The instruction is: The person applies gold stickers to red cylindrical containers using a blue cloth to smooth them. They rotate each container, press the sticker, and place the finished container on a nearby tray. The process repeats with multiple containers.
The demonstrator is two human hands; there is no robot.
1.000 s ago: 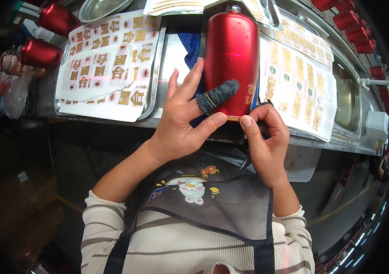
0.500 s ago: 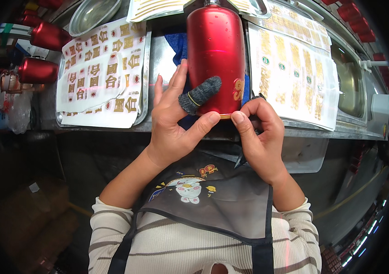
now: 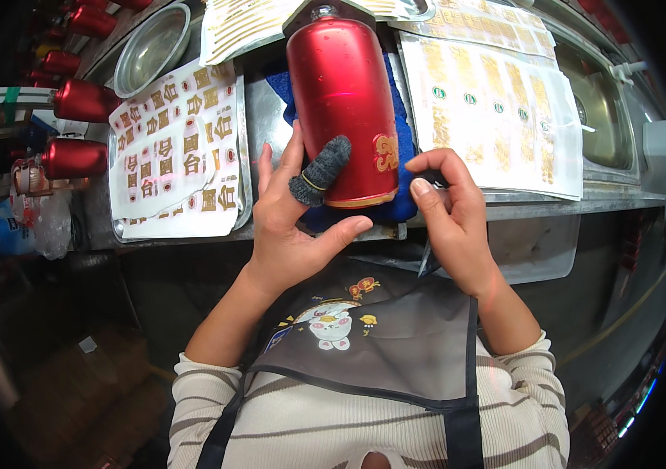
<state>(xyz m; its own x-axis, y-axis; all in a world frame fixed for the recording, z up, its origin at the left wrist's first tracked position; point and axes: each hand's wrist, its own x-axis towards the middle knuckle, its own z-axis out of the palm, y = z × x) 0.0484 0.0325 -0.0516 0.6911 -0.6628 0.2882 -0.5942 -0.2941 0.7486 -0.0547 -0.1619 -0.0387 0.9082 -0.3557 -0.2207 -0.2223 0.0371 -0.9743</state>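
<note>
A glossy red bottle (image 3: 341,94) with water drops lies with its neck away from me on a blue cloth (image 3: 401,205). A red-and-gold emblem (image 3: 385,152) shows on its right side, and a gold band rings its base. My left hand (image 3: 286,215) is open along the bottle's left side. Its index finger, in a grey knit finger sleeve (image 3: 323,168), rests on the bottle, and the thumb stands off below the base. My right hand (image 3: 455,211) is just right of the base, thumb and index curled with a gap between them. Its other fingers are partly hidden.
Sheets of gold-and-red stickers (image 3: 176,156) lie on a tray at left, beside a metal bowl (image 3: 153,51). Gold sticker sheets (image 3: 497,117) lie at right, before a metal sink (image 3: 602,117). More red bottles (image 3: 75,159) stand at far left. A dark holder (image 3: 364,19) supports the bottle's neck.
The bottle has turned so its emblem faces up more. My left thumb and right fingertips have come away from the base. The whole view has shifted slightly.
</note>
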